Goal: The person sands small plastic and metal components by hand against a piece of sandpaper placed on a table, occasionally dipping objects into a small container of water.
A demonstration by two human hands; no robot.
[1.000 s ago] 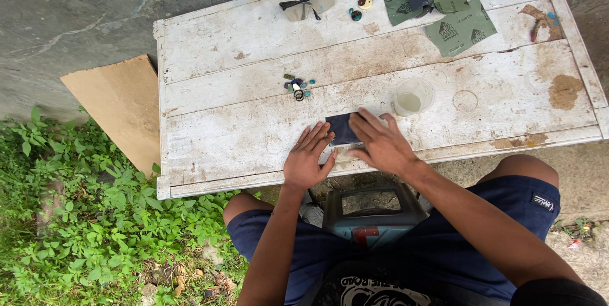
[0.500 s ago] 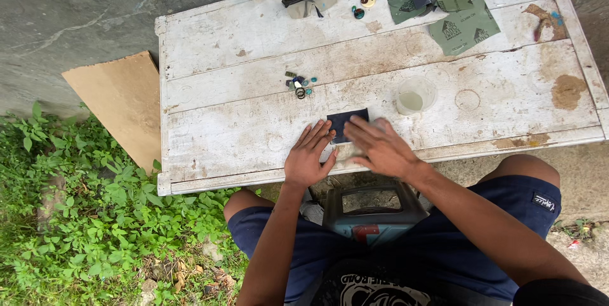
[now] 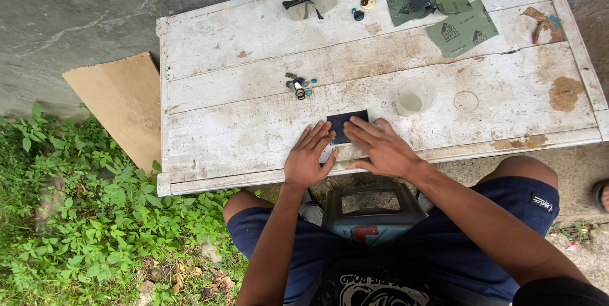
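On the near edge of the white wooden table (image 3: 254, 122), just our side of the clear plastic cup (image 3: 414, 97), lies a dark rectangular sheet (image 3: 347, 123), flat on the boards. Its long axis runs left to right, along the planks, tilted slightly up toward the cup. We press on it with both hands. Our left hand (image 3: 309, 159) lies palm down with fingers spread flat, its fingertips touching the sheet's left end. Our right hand (image 3: 380, 149) lies flat too, fingers apart and stretched toward the left, covering the sheet's near right corner. Neither hand is closed on anything. The sheet sits ahead of both sets of fingertips, away from our body, and the right hand overlaps more of it. Left of the cup, a small cluster of rings and beads (image 3: 300, 84) rests well apart from the sheet.
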